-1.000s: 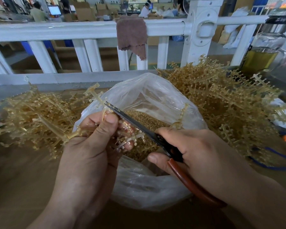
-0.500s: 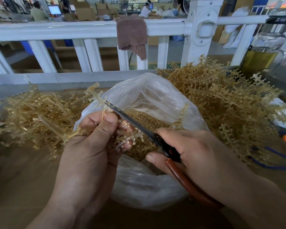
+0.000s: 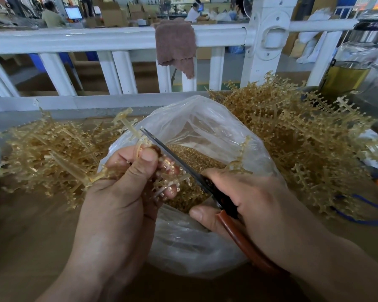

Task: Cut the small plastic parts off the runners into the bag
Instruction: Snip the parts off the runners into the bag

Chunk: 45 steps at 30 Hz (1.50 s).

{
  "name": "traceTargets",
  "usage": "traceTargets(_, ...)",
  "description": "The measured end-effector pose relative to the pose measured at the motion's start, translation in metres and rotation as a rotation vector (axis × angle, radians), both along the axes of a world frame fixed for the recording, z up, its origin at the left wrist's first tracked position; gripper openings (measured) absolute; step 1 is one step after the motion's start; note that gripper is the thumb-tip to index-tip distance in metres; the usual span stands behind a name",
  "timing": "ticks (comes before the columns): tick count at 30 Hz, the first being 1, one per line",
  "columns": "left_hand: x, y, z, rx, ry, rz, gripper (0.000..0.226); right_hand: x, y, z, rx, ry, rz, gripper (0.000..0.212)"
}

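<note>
My left hand grips an amber plastic runner over the mouth of a clear plastic bag; small parts on its branches stick out past my fingers. My right hand holds scissors with red-brown handles. The blades point up and left and lie against the runner beside my left thumb. Loose cut parts fill the bottom of the bag.
Heaps of amber runners lie left and right of the bag on the brown table. A white railing with a brown cloth runs behind. A glass bottle stands far right.
The scissors and both hands have shifted only slightly; the blades stay against the runner by my left thumb.
</note>
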<state>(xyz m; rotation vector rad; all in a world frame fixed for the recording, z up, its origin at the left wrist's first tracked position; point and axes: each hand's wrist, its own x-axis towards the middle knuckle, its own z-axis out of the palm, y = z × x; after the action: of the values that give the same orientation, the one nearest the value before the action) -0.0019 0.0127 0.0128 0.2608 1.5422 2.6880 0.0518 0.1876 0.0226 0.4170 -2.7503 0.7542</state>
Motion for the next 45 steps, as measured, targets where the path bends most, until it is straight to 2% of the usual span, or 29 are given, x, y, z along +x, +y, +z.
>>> traceTargets(6,0.001,0.001,0.0,-0.006,-0.013,0.005,0.011,0.0,0.002,0.0,-0.004,0.002,-0.005,0.054)
traceTargets(10,0.0,0.0,-0.002,-0.017,-0.038,0.019,0.005,0.001,0.001,0.0,0.035,0.067,-0.046,0.049)
traceTargets(19,0.001,0.001,0.001,-0.01,-0.014,0.019,0.014,0.0,0.0,0.003,0.021,0.056,-0.018,0.049)
traceTargets(29,0.0,-0.001,-0.002,0.002,-0.043,0.009,0.009,0.001,-0.001,0.004,0.015,0.035,-0.023,0.051)
traceTargets(34,0.003,0.002,0.003,-0.015,-0.014,0.109,0.004,0.001,0.0,0.003,0.005,0.022,-0.036,0.05)
traceTargets(36,0.006,0.001,0.005,-0.089,0.016,0.189,0.018,0.0,0.001,0.004,0.008,0.009,-0.028,0.05)
traceTargets(38,0.008,0.0,0.009,-0.243,0.063,0.274,0.033,0.0,0.002,0.005,0.028,0.004,-0.021,0.048)
traceTargets(39,0.007,0.0,0.009,-0.265,0.083,0.306,0.034,0.0,0.002,0.006,0.042,0.0,-0.018,0.046)
traceTargets(43,-0.005,-0.006,0.002,-0.136,0.077,0.297,0.013,0.0,0.001,0.007,0.06,-0.009,-0.016,0.042)
traceTargets(45,-0.007,-0.008,-0.001,-0.164,0.104,0.316,0.015,0.002,-0.001,0.005,0.063,-0.004,-0.021,0.046)
